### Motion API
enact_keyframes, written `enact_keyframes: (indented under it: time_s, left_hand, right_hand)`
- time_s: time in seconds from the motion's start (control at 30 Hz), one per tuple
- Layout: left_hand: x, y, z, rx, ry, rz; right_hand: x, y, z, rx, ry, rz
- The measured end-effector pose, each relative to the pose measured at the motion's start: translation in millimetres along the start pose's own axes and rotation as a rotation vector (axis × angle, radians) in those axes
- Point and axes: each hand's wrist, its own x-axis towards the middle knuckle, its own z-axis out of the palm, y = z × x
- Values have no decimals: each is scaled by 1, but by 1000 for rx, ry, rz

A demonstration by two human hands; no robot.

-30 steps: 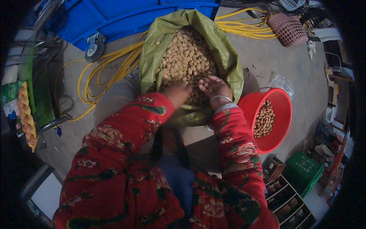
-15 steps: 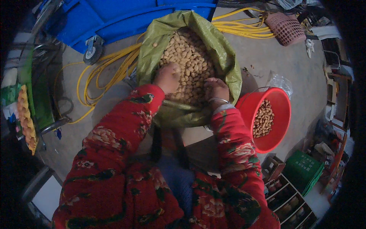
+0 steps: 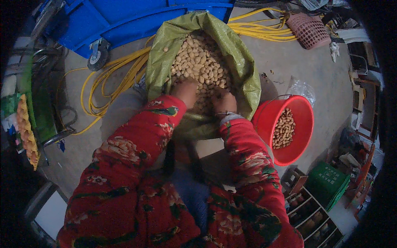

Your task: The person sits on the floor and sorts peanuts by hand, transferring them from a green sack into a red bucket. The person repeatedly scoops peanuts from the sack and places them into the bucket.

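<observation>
1. Over the mouth of the green sack [image 3: 244,70], the right hand [image 3: 223,101] has just swung inward, and it's now close beside the left hand [image 3: 185,91], which has dipped a touch nearer the body!
2. That brings both onto neighbouring patches of nuts [image 3: 202,62]; judging by this, it's two-handed work at the sack's near side.
3. Fingers on both hands point down and look bent, tips hidden; I cannot tell how far open they are or whether they've got hold of anything.
4. Those nuts lie heaped inside the sack, pale tan, rounded and knobbly.
5. Lovely sheen on that sack: thin, woven-looking plastic, creased, its wide mouth flopping outward.
6. Over to the right, a smooth red bucket [image 3: 304,140], round-rimmed and tilted toward us, holds a smaller heap of longer, browner nuts [image 3: 283,130].
7. Padded, flowery red sleeves [image 3: 124,149] reach in from below.
</observation>
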Motion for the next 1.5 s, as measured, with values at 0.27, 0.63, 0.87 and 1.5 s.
enact_keyframes:
  time_s: [0.27,0.63,0.87,1.5]
  left_hand:
    - [-1,2,20,-193,-32,45]
    - [-3,3,18,-216,21,149]
    - [0,19,-19,-1044,-32,-201]
    - [-73,34,-121,-1501,40,-185]
  right_hand:
    - [5,9,12,39,-132,3]
    - [7,22,28,104,-244,-42]
    - [9,25,12,562,-57,78]
    - [-67,-9,-95,1439,-482,350]
